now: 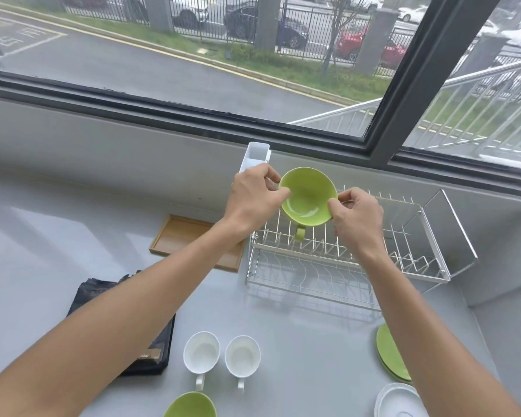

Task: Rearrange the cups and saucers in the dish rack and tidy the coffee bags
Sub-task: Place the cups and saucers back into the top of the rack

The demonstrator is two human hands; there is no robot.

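A green cup (309,197) is tilted toward me over the left end of the wire dish rack (409,254), its handle pointing down. My left hand (254,195) pinches its left rim and my right hand (357,216) pinches its right rim. Two white cups (201,353) (242,357) stand upright on the counter in front. Another green cup (190,406) shows at the bottom edge. Green saucers (389,353) and white saucers (399,400) are stacked at the right. Black coffee bags (151,353) lie at the left, partly under my left forearm.
A wooden tray (181,236) lies left of the rack. A white plastic holder (254,156) hangs at the rack's far left corner. The grey counter ends at a window sill and wall behind, and a wall step stands to the right.
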